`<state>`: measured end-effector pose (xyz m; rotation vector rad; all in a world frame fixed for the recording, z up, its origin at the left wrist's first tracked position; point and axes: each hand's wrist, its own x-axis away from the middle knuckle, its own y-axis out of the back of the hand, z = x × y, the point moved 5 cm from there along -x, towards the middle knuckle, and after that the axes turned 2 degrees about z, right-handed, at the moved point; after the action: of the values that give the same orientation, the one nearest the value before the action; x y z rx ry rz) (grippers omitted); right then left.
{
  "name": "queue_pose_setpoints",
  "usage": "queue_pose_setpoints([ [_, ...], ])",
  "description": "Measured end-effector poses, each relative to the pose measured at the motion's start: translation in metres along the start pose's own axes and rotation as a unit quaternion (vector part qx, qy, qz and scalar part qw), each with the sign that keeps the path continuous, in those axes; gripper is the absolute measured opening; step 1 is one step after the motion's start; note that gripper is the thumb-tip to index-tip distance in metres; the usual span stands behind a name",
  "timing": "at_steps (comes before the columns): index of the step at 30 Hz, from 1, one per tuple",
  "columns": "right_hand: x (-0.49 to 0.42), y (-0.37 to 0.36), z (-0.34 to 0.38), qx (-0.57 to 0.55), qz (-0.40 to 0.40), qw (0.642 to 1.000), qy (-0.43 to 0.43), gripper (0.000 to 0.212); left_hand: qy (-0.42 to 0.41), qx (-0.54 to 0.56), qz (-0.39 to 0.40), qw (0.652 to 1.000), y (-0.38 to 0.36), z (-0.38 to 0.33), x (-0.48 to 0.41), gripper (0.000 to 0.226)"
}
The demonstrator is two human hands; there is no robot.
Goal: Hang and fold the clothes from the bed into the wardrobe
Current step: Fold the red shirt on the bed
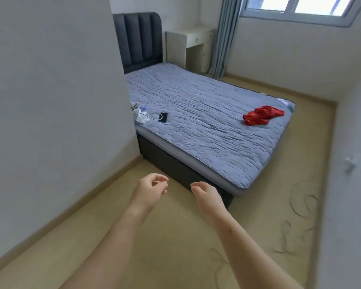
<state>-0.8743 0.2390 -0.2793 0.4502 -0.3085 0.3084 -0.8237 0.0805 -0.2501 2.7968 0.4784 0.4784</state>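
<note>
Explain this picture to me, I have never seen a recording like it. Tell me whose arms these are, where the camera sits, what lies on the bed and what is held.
There is no machine here. The camera is worn on a person's head and looks forward and down, so the two bare arms reaching in from below are that person's own. The left hand and the right hand hang over the floor in front of the bed, fingers loosely curled. Neither has a grip on anything. On the bed lie a crumpled red garment near the foot end, a dark phone, and beside it a small whitish bundle, too blurred to name.
</note>
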Motion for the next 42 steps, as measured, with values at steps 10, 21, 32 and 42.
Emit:
queue_pose_setpoints([
  [10, -0.103, 0.106, -0.091, -0.057, -0.114, 0.985, -0.119, 0.032, 0.034, -0.027, 0.14, 0.989, -0.157, -0.027, -0.136, 0.019],
  [21, -0.22, 0.226, -0.117, -0.136, -0.214, 0.948, -0.195, 0.02, 0.025, -0.133, 0.294, 0.946, -0.306, -0.104, -0.285, 0.01],
  [32, -0.31, 0.372, -0.185, -0.168, -0.241, 0.922, -0.253, 0.026, 0.026, -0.161, 0.337, 0.927, -0.489, -0.15, -0.375, 0.014],
  [42, -0.412, 0.59, -0.227, -0.138, -0.236, 0.927, -0.258, 0.029, 0.039, -0.215, 0.345, 0.913, -0.703, -0.233, -0.448, 0.016],
])
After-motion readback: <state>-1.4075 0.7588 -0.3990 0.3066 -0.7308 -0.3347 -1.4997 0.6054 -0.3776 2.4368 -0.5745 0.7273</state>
